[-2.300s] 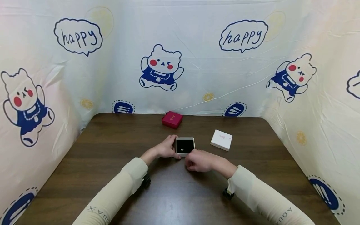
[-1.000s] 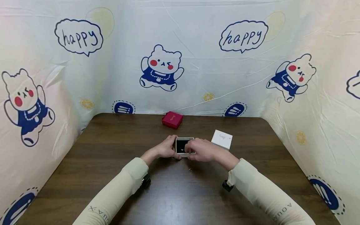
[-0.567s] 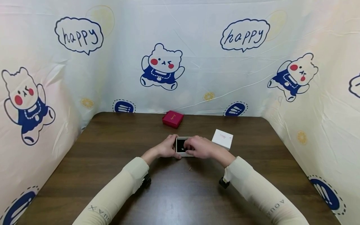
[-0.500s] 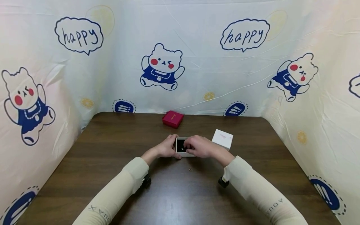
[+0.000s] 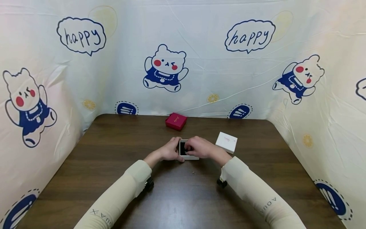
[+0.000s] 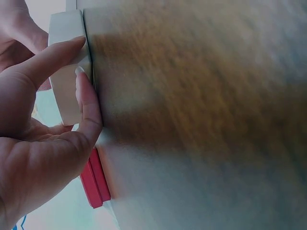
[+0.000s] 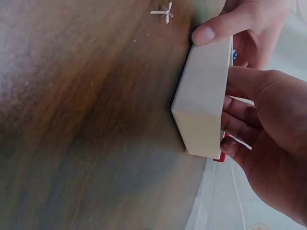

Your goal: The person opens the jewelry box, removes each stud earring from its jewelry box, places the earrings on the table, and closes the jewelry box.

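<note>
My left hand (image 5: 170, 150) grips the left side of a small white box (image 5: 194, 157) with a black lining. In the left wrist view, thumb and fingers hold the side of that box. My right hand (image 5: 200, 147) reaches into it from the right, thumb and curled index finger low over the lining. The box wall hides those fingertips in the right wrist view, so whether they pinch anything is unclear. A tiny stud earring (image 7: 163, 13) with a light cross-like top lies on the wooden table just in front of the box.
A white lid (image 5: 226, 142) with pink lettering lies right of the box. Behind it, a red box (image 5: 176, 121) with gold lettering stands near the table's far edge. A printed curtain (image 5: 200, 63) encloses the table (image 5: 114, 140) at the back and sides.
My right hand, at first in front of the box, has moved up and left into it. The stud earring has come into view on the table; another small star-like piece in the box is now covered.
</note>
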